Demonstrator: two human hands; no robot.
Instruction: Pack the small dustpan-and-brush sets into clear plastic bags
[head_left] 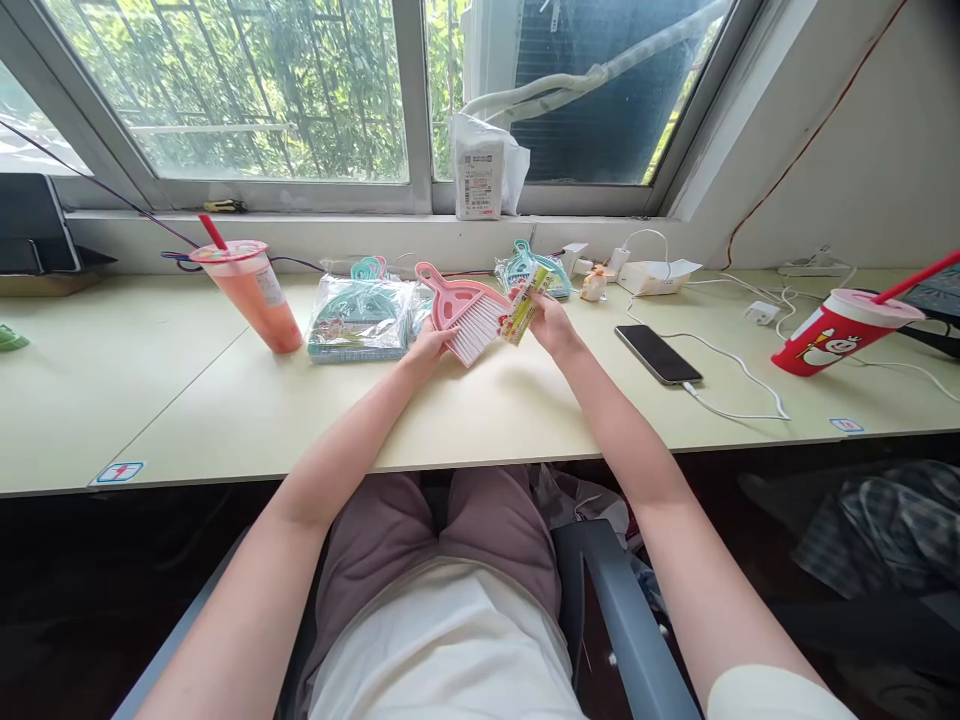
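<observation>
My left hand (432, 345) is closed on a small pink dustpan and brush set (457, 300), with the white bristles angled down toward me. Between the fingers of my right hand (553, 322) is a yellow-green printed card packet (523, 308), held at the right edge of the bristles. Left of my left hand lies a clear plastic bag with mint-green dustpan sets (361, 318). Behind the card, another mint-green set (534, 268) rests near the wall.
A tilted pink drink cup (251, 295) stands at left. On the right are a charging phone (658, 353), white cables, a small white open box (660, 275) and a red cup (840, 335). A white package (480, 182) sits on the windowsill.
</observation>
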